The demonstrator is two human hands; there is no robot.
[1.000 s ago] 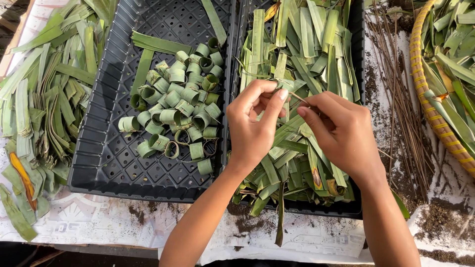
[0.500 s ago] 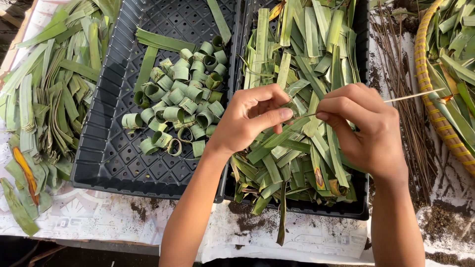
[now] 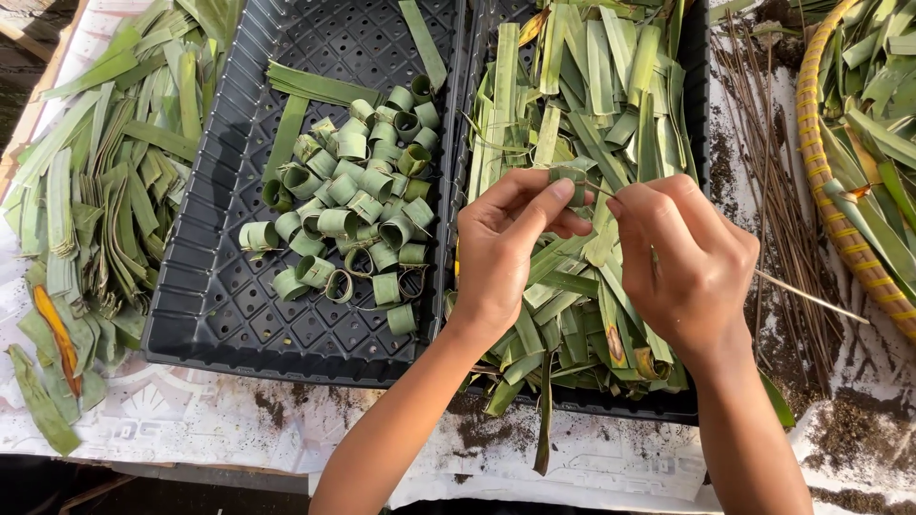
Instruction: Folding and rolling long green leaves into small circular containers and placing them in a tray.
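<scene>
Between your two sets of fingertips sits a small green leaf ring (image 3: 572, 181), and you are working right over the right-hand black tray (image 3: 689, 57). Your left hand (image 3: 510, 248) has its thumb and forefinger curled and pressed onto the ring, pinching it from the left, with the other fingers folded in behind. Your right hand (image 3: 687, 262) comes in from the other side, thumb and forefinger pinched together on a thin stick (image 3: 811, 298); the stick's fine tip meets the ring just beyond your fingertips, and its long end runs out past the back of that hand toward the right.

Below your fingers the tray is heaped with flat cut leaf strips (image 3: 582, 105), some lying straight, some crossed. Left of your left thumb, in the other black tray (image 3: 205, 257), a heap of finished leaf rings (image 3: 358, 215) lies bunched together with a few long strips beside it. Farther left, loose leaves (image 3: 105, 181) are spread on the white cloth (image 3: 191, 420). Right of your right hand lies a bundle of thin brown sticks (image 3: 763, 143), and past those the yellow rim of a woven basket (image 3: 840, 219) with more leaves inside.
</scene>
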